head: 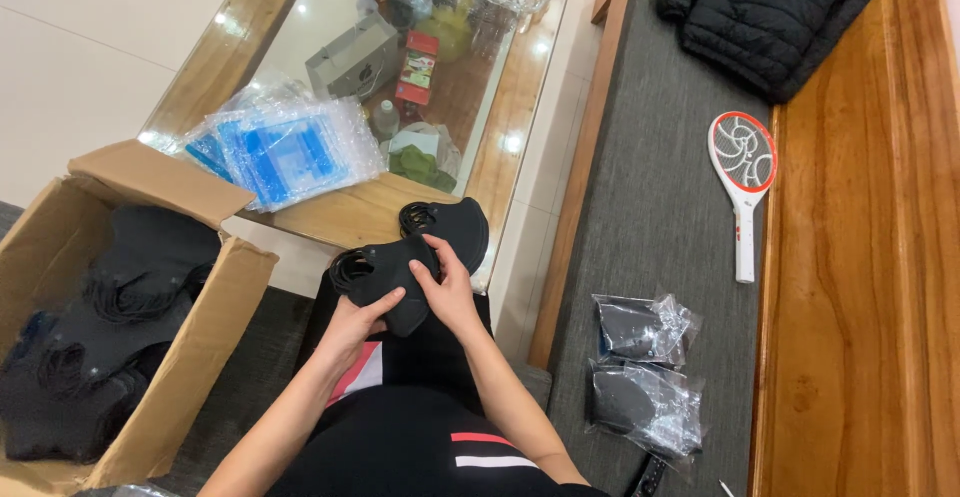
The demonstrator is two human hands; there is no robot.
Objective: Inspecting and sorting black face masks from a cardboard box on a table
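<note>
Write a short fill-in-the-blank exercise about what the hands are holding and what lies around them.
1. Both hands, left hand and right hand, hold a stack of ____ face masks.
2. The open cardboard box of masks sits on the person's ____ side.
3. The clear packets of masks lie on a ____ cushion.
4. The racket-shaped swatter has a ____ handle.

Missing words: black; left; grey; white

Black fabric masks, stacked flat, above the lap.
</note>
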